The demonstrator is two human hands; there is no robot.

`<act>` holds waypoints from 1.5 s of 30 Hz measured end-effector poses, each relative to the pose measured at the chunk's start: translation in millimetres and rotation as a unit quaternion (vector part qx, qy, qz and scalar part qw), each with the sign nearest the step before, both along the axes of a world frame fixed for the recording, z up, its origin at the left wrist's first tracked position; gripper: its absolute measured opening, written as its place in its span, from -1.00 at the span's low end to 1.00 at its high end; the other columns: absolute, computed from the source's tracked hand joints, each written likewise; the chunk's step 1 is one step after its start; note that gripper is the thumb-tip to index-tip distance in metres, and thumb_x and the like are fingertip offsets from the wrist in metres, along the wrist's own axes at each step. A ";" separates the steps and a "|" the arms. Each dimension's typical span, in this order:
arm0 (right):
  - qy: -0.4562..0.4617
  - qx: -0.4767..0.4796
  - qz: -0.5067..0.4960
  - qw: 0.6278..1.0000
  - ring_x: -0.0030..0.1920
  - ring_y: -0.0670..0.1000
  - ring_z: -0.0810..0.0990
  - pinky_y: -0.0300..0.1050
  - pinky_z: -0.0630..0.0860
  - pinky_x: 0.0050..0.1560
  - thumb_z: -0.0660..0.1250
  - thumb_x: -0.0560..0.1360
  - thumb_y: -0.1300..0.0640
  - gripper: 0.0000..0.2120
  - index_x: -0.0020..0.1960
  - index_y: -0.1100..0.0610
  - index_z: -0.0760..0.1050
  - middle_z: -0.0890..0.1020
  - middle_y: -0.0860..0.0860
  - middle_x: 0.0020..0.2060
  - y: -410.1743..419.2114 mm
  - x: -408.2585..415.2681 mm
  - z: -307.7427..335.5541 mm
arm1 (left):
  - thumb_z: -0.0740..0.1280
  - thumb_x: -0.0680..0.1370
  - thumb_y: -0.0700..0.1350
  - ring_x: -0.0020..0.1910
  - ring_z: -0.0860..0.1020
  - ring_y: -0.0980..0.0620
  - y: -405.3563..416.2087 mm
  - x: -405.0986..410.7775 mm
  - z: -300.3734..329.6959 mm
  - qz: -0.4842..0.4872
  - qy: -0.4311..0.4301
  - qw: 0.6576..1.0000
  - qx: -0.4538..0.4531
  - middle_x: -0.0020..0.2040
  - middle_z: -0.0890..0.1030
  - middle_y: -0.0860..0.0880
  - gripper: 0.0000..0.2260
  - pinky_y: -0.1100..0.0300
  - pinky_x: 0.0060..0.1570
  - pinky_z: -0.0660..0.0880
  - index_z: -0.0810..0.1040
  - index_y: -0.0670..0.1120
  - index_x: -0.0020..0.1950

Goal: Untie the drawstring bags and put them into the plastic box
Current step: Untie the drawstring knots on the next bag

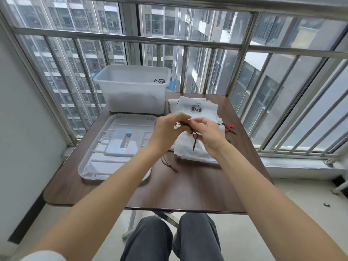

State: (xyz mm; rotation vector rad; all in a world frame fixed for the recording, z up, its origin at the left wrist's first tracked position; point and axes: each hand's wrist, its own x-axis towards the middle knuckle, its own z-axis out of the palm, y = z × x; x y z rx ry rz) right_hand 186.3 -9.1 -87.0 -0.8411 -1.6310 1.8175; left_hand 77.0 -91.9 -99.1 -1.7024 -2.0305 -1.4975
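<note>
Translucent plastic box (pixel 131 97), matt white cloth bags (pixel 195 110), wood-grain table (pixel 188 189).

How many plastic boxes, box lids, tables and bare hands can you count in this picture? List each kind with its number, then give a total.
Plastic box: 1
Box lid: 1
Table: 1
Bare hands: 2, the left hand and the right hand, both pinching the dark drawstring
Total: 5

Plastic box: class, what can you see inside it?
Inside the plastic box, only a dark drawstring shows near the far right corner. The frosted front wall hides the bottom, so any bag there cannot be seen.
</note>
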 end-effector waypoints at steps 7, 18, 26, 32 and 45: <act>0.026 0.010 0.064 0.998 -0.21 -0.05 0.59 -0.25 0.50 -0.04 0.31 0.43 0.47 -0.75 -0.07 0.13 0.46 0.63 0.08 -0.17 -0.6 5.3 4.9 | 0.45 0.41 -0.27 -0.15 0.66 -0.06 -2.8 -0.4 -0.1 0.045 0.055 0.997 0.014 -0.14 0.66 -0.17 -0.84 0.35 -0.07 0.47 0.62 -0.23 -0.02; -0.067 0.214 -0.076 0.971 -0.11 0.09 0.64 -0.05 0.57 -0.02 0.46 0.36 0.29 -0.79 -0.24 0.08 0.45 0.62 0.07 -0.21 -4.0 2.9 -4.9 | 0.44 0.44 -0.18 -0.20 0.60 0.15 -7.8 1.8 3.6 0.055 -0.160 0.984 -0.058 -0.17 0.68 -0.03 -0.80 0.40 -0.09 0.44 0.58 -0.11 0.05; -0.074 0.388 -0.103 0.913 -0.16 0.01 0.58 -0.22 0.51 -0.10 0.32 0.45 0.36 -0.91 -0.14 0.20 0.48 0.59 0.07 -0.20 -8.8 0.1 -9.9 | 0.38 0.50 -0.22 -0.11 0.59 0.06 -4.8 -7.4 5.2 -0.043 -0.326 0.936 -0.124 -0.10 0.64 -0.14 -0.79 0.29 -0.04 0.47 0.53 -0.19 0.12; -0.081 0.433 -0.103 0.892 -0.19 0.00 0.55 -0.44 0.45 -0.15 0.27 0.41 0.42 -0.85 -0.16 0.25 0.57 0.59 0.14 -0.14 -8.8 0.6 -12.3 | 0.28 0.57 -0.23 -0.39 0.33 0.17 0.6 -14.6 4.8 -0.103 -0.438 0.874 -0.184 -0.18 0.55 -0.04 -0.84 0.36 -0.36 0.25 0.55 -0.06 0.10; -0.108 0.506 -0.056 0.854 -0.21 0.10 0.58 -0.09 0.53 -0.10 0.46 0.39 0.20 -0.82 -0.18 0.32 0.56 0.60 0.18 -0.19 -1.0 -0.5 -15.1 | 0.32 0.53 -0.20 -0.16 0.38 -0.02 2.9 -15.8 -0.4 -0.148 -0.509 0.831 -0.171 -0.07 0.56 -0.14 -0.85 0.27 -0.23 0.26 0.62 -0.12 0.07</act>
